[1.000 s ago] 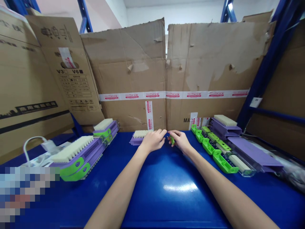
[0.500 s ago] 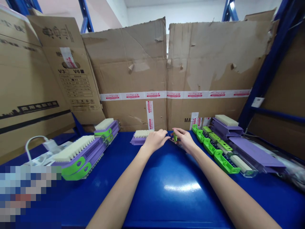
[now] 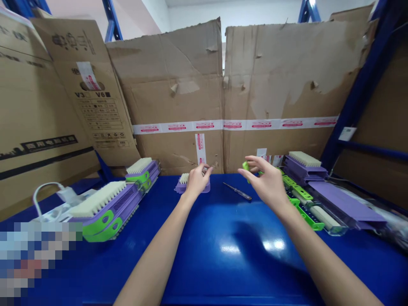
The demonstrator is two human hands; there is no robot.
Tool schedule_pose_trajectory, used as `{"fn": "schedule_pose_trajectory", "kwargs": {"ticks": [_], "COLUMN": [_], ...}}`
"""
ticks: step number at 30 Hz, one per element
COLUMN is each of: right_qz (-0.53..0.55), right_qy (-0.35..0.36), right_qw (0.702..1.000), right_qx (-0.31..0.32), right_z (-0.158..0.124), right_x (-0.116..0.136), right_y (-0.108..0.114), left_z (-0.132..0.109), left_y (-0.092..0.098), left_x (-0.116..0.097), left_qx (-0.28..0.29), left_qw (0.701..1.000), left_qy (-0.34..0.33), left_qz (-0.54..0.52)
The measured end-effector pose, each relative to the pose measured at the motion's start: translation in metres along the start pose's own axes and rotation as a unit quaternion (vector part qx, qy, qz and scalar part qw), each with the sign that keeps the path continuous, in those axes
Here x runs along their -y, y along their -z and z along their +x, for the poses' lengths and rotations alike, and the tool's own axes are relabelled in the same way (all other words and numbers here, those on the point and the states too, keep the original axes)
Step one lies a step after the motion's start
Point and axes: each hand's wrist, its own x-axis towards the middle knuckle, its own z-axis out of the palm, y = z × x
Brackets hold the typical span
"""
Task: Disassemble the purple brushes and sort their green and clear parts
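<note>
In the middle of the blue table, my left hand [image 3: 198, 180] is raised with thumb and fingers pinched on a small, shiny, see-through-looking piece [image 3: 216, 164], too small to name. Partly hidden behind that hand lies a purple brush block [image 3: 180, 185] with cream bristles. My right hand [image 3: 267, 178] is lifted farther right, its thumb and fingers curled round a small bright green piece [image 3: 245, 166]. Between the hands, a thin screwdriver [image 3: 237, 191] rests on the table, touched by neither.
Purple-and-green brush blocks [image 3: 108, 208] stand at the left, near a white power strip with a plugged-in charger [image 3: 68, 193]. Green brackets [image 3: 307, 216], clear-cased cream brush strips [image 3: 330, 219] and a purple casing [image 3: 346, 202] line the right. Cardboard panels [image 3: 178, 102] wall off the back.
My hands have moved apart, the right going right and up with the green piece, the left slightly left and up. The screwdriver now shows lying on the table between them.
</note>
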Motion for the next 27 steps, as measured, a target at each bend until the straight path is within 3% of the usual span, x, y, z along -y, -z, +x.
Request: {"fn": "schedule_pose_trajectory", "kwargs": {"ticks": [3, 6, 8, 12, 20, 23, 27], "right_qz": [-0.103, -0.179, -0.233, -0.382, -0.576, -0.588, -0.565], "right_qy": [0.059, 0.01, -0.023, -0.045, 0.022, 0.034, 0.063], "right_qw": [0.993, 0.982, 0.971, 0.923, 0.814, 0.806, 0.822], "right_qx": [-0.009, -0.057, -0.039, 0.006, 0.066, 0.06, 0.031], "right_z": [-0.025, -0.047, -0.054, -0.056, -0.058, -0.06, -0.062], "right_x": [0.007, -0.013, -0.034, -0.064, -0.082, -0.089, -0.091], "right_y": [0.038, 0.075, 0.097, 0.127, 0.138, 0.136, 0.134], "left_z": [-0.002, -0.004, -0.004, -0.004, -0.005, -0.005, -0.004], "left_y": [0.001, 0.001, 0.001, 0.0, -0.001, -0.001, 0.0], "left_x": [-0.001, -0.001, -0.001, 0.001, -0.002, -0.001, -0.001], "left_qx": [0.006, 0.016, 0.014, 0.013, 0.022, 0.027, 0.028], "left_qw": [0.999, 0.997, 0.998, 0.998, 0.998, 0.997, 0.997], "left_qy": [-0.013, -0.014, -0.01, -0.009, -0.01, -0.012, -0.016], "left_qz": [0.049, 0.067, 0.068, 0.064, 0.065, 0.067, 0.07]}}
